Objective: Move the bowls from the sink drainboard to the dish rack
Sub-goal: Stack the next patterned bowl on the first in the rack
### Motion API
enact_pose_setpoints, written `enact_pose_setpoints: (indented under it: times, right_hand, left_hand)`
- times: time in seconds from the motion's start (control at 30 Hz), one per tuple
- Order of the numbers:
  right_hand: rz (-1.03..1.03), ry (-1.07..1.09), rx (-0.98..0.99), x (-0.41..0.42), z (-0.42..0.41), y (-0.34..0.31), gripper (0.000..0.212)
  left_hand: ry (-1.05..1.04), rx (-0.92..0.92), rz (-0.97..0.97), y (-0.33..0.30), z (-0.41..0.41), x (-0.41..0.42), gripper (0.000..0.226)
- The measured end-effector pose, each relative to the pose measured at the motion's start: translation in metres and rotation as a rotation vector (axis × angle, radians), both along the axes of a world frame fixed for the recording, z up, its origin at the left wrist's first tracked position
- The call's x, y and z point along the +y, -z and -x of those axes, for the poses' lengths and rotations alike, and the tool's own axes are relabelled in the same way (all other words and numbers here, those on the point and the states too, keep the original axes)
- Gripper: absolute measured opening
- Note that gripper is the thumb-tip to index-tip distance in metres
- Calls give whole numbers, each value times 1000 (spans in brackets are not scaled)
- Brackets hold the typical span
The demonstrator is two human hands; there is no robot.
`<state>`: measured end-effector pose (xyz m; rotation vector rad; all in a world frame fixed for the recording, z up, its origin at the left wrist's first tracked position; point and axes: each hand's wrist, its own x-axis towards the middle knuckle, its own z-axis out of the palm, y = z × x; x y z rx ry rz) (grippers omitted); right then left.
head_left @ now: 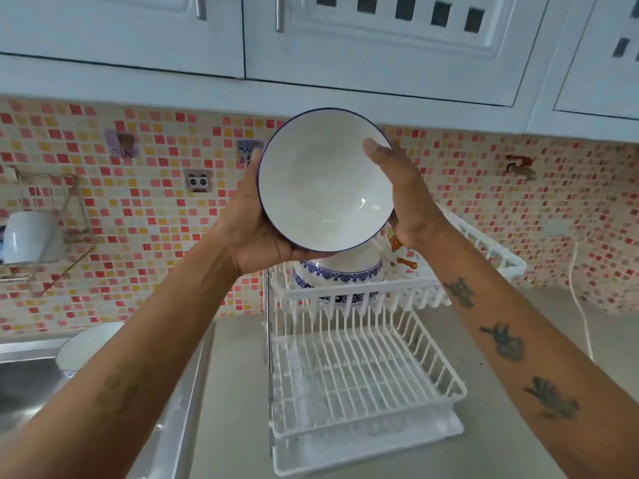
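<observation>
A white bowl with a dark blue rim [323,181] is held up in the air, its inside facing me, above the white two-tier dish rack [349,368]. My left hand [254,226] cups its lower left edge and my right hand [401,195] grips its right rim, thumb inside. A blue-patterned bowl [340,271] sits upside down on the rack's upper tier, just below the held bowl. Another white bowl [86,344] leans on the steel drainboard [31,347] at the left, partly hidden by my left forearm.
The steel sink [24,388] lies at the lower left. White wall cupboards [311,39] hang close above the held bowl. A white cup [29,236] hangs on a wall rack at left. A patterned plate [403,252] stands in the rack's upper tier. A white cord [581,305] runs down the right wall.
</observation>
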<state>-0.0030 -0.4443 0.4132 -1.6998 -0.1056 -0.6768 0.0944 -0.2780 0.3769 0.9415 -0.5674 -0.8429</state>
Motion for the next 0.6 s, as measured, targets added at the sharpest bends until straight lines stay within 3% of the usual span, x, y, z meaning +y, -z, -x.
enact_pose_setpoints:
  times: [0.07, 0.23, 0.37, 0.43, 0.6]
  right_hand:
    - [-41, -64, 122, -15, 4, -4, 54]
    - [-111, -101, 247, -40, 5, -9, 57]
    - [-125, -61, 317, -51, -11, -2, 69]
    - [-134, -72, 329, -55, -16, 4, 63]
    - [-96, -48, 363, -58, -25, 18, 40]
  left_hand:
    - [-114, -82, -22, -6, 7, -8, 74]
    - [-545, -421, -153, -15, 24, -31, 53]
    - [-740, -840, -222, -6, 20, -42, 69]
    - [-747, -974, -225, 1, 18, -45, 67]
    - [-757, -1054, -341, 13, 9, -51, 77]
